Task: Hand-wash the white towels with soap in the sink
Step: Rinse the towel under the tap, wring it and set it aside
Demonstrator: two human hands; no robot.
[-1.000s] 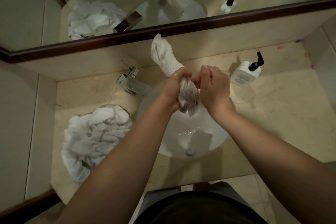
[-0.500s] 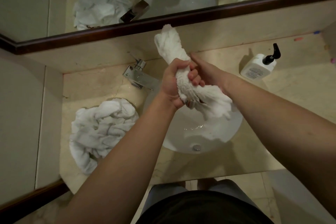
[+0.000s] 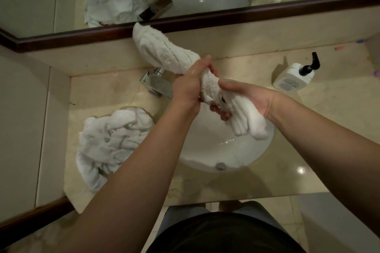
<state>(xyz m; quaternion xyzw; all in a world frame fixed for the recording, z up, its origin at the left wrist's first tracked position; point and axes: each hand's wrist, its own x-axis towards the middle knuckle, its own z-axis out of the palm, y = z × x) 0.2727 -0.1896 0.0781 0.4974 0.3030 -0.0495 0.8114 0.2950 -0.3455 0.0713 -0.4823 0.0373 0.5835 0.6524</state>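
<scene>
A twisted white towel point(image 3: 164, 51) stretches over the white round sink point(image 3: 224, 150). My left hand point(image 3: 187, 86) grips its middle, fingers curled round the roll. My right hand point(image 3: 244, 96) grips the part just to the right, thumb on top. One end of the towel sticks up to the back left toward the mirror frame; the other end point(image 3: 250, 123) hangs over the basin. A heap of white towels point(image 3: 111, 139) lies on the counter left of the sink. A white soap pump bottle point(image 3: 294, 78) with a black head stands at the back right.
A square chrome tap point(image 3: 158, 86) sits behind the sink's left side, partly hidden by the towel. A mirror with a dark wooden frame point(image 3: 205, 20) runs along the back. The beige stone counter point(image 3: 318, 129) extends to the right. Small coloured bits lie at its far right.
My right hand has shifted from behind the towel to gripping it on the right. The towel is now stretched out and tilted more to the left between both hands.
</scene>
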